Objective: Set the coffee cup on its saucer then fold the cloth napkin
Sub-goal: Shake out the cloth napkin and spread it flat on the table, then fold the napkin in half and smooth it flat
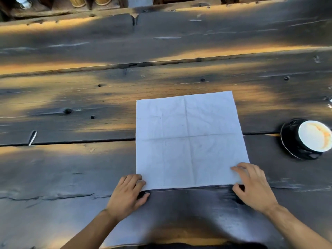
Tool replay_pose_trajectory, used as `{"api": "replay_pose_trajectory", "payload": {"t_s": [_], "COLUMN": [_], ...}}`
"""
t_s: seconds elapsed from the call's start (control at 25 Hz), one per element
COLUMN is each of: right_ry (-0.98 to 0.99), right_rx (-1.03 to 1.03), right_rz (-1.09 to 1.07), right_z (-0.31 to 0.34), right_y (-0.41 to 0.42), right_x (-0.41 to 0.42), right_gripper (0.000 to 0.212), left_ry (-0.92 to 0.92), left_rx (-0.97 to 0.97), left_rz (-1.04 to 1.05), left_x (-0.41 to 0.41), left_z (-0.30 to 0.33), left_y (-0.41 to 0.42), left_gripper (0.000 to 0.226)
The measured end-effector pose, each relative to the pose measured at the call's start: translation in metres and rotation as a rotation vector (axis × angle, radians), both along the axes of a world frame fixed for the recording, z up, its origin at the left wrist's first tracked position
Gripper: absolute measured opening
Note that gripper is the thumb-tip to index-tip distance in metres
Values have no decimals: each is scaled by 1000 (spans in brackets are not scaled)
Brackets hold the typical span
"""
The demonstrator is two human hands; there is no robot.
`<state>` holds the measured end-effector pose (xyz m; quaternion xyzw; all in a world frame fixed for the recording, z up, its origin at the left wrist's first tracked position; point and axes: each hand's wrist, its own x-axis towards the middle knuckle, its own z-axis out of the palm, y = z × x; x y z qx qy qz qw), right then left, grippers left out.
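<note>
cup (313, 136) sits on saucer (289, 141), right of napkin (190, 139) | my left hand (128, 194) and right hand (253, 186) each pinching a near corner of napkin | far edge lies straight ahead

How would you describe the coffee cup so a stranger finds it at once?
Start at the dark wooden table and go right of the white cloth napkin. Near the right edge, the coffee cup sits on a black saucer, the only round thing, its inside pale.
</note>
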<state>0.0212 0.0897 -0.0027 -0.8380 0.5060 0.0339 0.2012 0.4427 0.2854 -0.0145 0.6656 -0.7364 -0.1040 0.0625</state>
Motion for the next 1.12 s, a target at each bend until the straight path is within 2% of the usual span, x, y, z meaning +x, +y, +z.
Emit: {"api": "replay_pose_trajectory", "payload": {"t_s": [0.16,0.4,0.56,0.84,0.92,1.04,1.12], "right_ry": [-13,-71,-50,29,38,67,121], "right_rx": [13,-169,-238,-198,-220,-204,-160], "right_rz": [33,111,141,203,210,101,-12], "right_z": [-3,-4,-2,-1,1,6,10], "right_y": [3,-1,-2,-2,-2,-5,-6], "right_x": [-23,-32,-28,-31,-30,-24,-14], "right_gripper": [44,29,28,50,50,48,36], "left_ry": [10,-9,-18,252,315,393,425], "left_rx": [-10,-68,-30,32,31,74,96], "left_rz": [5,16,45,513,622,712,733], "left_x": [2,0,-3,-21,-25,-32,-35], "left_z": [-2,0,6,23,30,41,46], "left_y": [11,7,4,-4,-8,-13,-16], "left_gripper": [25,23,26,16,7,10,14]}}
